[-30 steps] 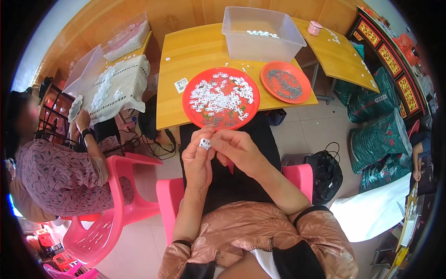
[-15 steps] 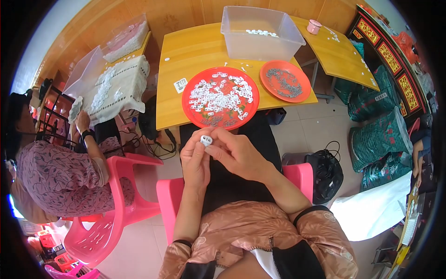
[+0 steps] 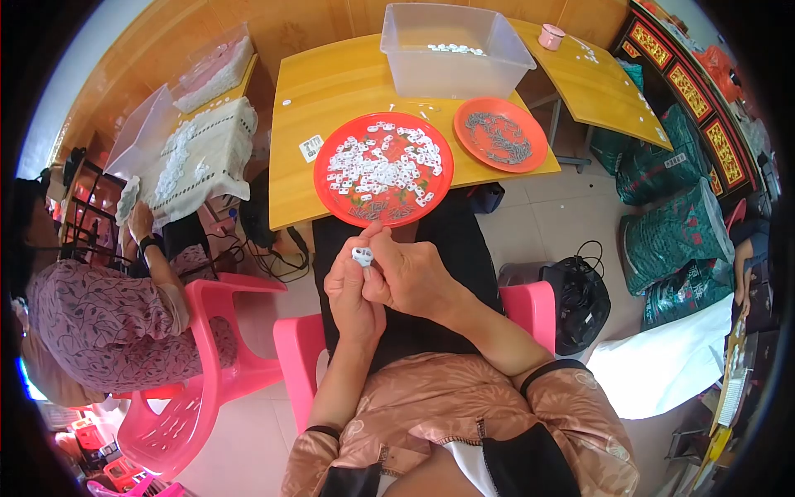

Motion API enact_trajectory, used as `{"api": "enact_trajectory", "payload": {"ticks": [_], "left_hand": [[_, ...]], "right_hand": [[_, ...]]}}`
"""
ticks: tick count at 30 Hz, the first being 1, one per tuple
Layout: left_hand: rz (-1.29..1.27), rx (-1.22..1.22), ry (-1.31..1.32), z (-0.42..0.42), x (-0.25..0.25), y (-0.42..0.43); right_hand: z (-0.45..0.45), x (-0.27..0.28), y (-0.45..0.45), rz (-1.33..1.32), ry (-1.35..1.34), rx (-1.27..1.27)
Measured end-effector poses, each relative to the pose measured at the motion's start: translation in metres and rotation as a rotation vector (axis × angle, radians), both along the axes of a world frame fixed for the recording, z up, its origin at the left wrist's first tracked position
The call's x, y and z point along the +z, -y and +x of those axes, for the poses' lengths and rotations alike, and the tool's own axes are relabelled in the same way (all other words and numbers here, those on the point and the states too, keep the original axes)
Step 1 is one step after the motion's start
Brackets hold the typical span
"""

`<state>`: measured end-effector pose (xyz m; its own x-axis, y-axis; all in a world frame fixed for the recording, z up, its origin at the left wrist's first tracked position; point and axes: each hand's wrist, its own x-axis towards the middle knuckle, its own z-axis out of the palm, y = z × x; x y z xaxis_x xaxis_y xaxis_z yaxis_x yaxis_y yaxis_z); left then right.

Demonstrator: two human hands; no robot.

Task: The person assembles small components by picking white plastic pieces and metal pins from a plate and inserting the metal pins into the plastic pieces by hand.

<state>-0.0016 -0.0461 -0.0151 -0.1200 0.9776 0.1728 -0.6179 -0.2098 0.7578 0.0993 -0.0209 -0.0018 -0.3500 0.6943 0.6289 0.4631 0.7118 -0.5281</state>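
Note:
In front of my lap, my left hand [image 3: 351, 296] pinches a small white plastic piece with holes [image 3: 362, 256] between thumb and fingers. My right hand [image 3: 419, 273] presses against it from the right, its fingers closed and bent; whatever they grip, if anything, is hidden. Just beyond my fingertips lies a red plate [image 3: 333, 203], heaped with similar white pieces [image 3: 385, 171]. Several small grey metal parts [image 3: 377, 210] sit at its near edge. To the right, an orange-red plate [image 3: 538, 157] holds more grey metal parts [image 3: 501, 137].
A clear plastic bin [image 3: 451, 74] with white pieces stands on the yellow table [image 3: 323, 91]. At left, a person [image 3: 116, 327] sits by a cloth-covered table [image 3: 236, 149]. A pink chair [image 3: 211, 356] stands between us. Green sacks [image 3: 667, 240] and a black bag [image 3: 580, 306] occupy the right floor.
My right hand has curled in closer around the white piece, its fingers more bent. My left hand keeps its pinch. The whole view has shifted slightly.

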Motion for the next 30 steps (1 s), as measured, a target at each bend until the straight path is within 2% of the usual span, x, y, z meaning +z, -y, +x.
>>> {"api": "enact_trajectory", "payload": {"ticks": [6, 10, 19, 25, 27, 28, 30], "left_hand": [[-0.002, 0.049, 0.024, 0.006, 0.001, 0.004], [-0.042, 0.087, -0.006, 0.008, 0.000, 0.005], [-0.119, 0.087, 0.133, 0.007, -0.003, -0.003], [-0.102, 0.107, 0.037, 0.000, -0.006, -0.005], [-0.098, 0.098, 0.029, 0.001, -0.004, -0.006], [-0.073, 0.082, 0.043, 0.001, -0.005, -0.006], [-0.107, 0.065, -0.046, -0.002, -0.008, -0.007]], "right_hand": [[-0.006, 0.000, 0.001, 0.023, -0.093, 0.000], [-0.008, -0.010, 0.001, -0.008, -0.057, -0.010], [-0.010, -0.009, -0.002, -0.084, -0.063, 0.000], [-0.011, 0.000, 0.000, -0.238, -0.158, 0.055], [-0.014, 0.000, 0.000, -0.297, -0.352, 0.052], [-0.014, -0.004, -0.002, -0.269, -0.340, 0.040], [-0.011, -0.011, -0.006, -0.463, -0.592, 0.184]]}}
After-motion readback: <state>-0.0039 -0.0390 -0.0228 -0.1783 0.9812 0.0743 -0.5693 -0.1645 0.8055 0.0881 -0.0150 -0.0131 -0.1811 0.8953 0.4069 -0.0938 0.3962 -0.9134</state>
